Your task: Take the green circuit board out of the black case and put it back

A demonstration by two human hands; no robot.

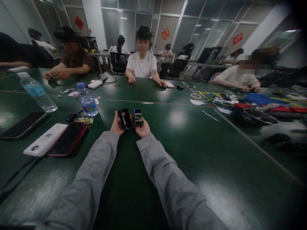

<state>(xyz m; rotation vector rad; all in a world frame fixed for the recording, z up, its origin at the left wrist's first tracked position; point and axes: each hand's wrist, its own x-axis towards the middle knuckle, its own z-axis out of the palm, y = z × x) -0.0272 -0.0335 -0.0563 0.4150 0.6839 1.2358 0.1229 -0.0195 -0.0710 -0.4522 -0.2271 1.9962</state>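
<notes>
Above the dark green table (153,153), my left hand (116,125) is wrapped round a black rectangular casing (126,118), its hollow side facing me. Close beside it, my right hand (143,128) grips a small green circuit board (138,119) with a little screen at its top end. The casing and the board are side by side with a narrow gap. Some fingertips are hidden behind both things. Grey sleeves cover both my forearms.
Left lie a red-edged phone (68,139), a white power bank (45,140), a dark phone (23,125) and two water bottles (88,102) (38,92). Right are a wrench (210,116) and a heap of cables and tools (251,105). Several people sit around the table.
</notes>
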